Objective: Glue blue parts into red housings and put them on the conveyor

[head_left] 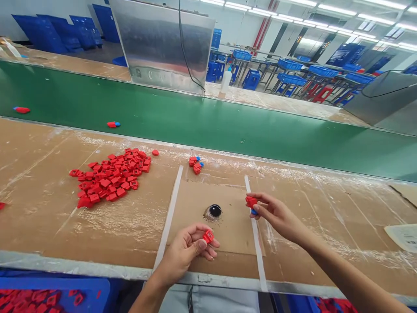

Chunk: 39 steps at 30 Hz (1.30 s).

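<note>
Near the front of the bench, my left hand (190,248) pinches a small red plastic part (208,236) with a square opening in its face. Farther right, my right hand (275,213) grips a red-and-blue piece (251,202) between thumb and fingertips, its blue end pointing down. Between and just behind the hands lies a small round black-topped cup (215,211), set in the cardboard sheet (195,195). A large heap of red parts (114,176) lies to the left. Two red pieces with blue ends (196,165) rest behind the cardboard.
A green conveyor belt (182,117) runs across behind the bench, carrying a few red-and-blue pieces (113,124). White tape strips (171,208) flank the cardboard. Blue bins of red parts (100,300) stand below the front edge. A white bottle (226,81) stands beyond the belt.
</note>
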Available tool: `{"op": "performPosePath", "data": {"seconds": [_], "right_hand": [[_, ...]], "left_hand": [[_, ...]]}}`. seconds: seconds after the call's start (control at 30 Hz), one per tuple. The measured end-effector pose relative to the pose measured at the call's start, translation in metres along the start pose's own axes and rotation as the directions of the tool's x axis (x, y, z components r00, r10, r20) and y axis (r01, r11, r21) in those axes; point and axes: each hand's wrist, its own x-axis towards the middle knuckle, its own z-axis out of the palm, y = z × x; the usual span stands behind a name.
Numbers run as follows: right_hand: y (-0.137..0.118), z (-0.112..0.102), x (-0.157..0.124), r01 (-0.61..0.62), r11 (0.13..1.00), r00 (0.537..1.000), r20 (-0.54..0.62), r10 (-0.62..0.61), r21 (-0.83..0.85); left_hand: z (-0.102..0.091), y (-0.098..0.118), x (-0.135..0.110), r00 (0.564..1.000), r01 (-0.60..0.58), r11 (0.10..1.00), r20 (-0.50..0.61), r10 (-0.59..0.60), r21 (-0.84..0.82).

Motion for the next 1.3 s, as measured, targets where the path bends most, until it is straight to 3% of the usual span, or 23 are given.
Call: {"op": "performPosePath", "data": {"seconds": [0.2,0.33,0.47,0.57,0.77,1.03,1.3], "right_hand": [[-0.025,0.03,-0.023,0.027,0.983,0.999,0.028,-0.032,0.181],[-0.029,0.042,-0.024,-0.021,0.983,0.998,0.056,0.011,0.184],[-0.025,0.047,-0.023,-0.032,0.998,0.999,-0.019,0.032,0.047],[-0.025,0.05,-0.022,0.059,0.985,0.993,-0.087,-0.073,-0.159],[-0.033,0.056,-0.017,0.282,0.782,0.941,0.001,-0.339,-0.556],[-0.034,0.065,-0.012,0.402,0.622,0.874,0.078,-0.48,-0.672],[-0.032,0.069,-0.013,0.401,0.613,0.874,0.085,-0.478,-0.681]], "left_hand": [[-0.003,0.001,-0.007,0.999,-0.032,0.992,0.046,0.027,0.118],[-0.009,-0.004,-0.013,0.998,-0.051,0.988,0.034,0.047,0.143],[-0.012,-0.007,-0.013,0.999,-0.039,0.987,0.013,0.037,0.153],[-0.01,-0.005,-0.012,1.0,-0.01,0.99,-0.009,0.011,0.14],[-0.008,-0.005,-0.011,0.999,-0.009,0.989,-0.037,0.014,0.147],[-0.003,-0.005,-0.013,0.998,-0.015,0.987,-0.059,0.025,0.161],[0.0,-0.002,-0.015,0.999,-0.016,0.984,-0.036,0.022,0.175]]}}
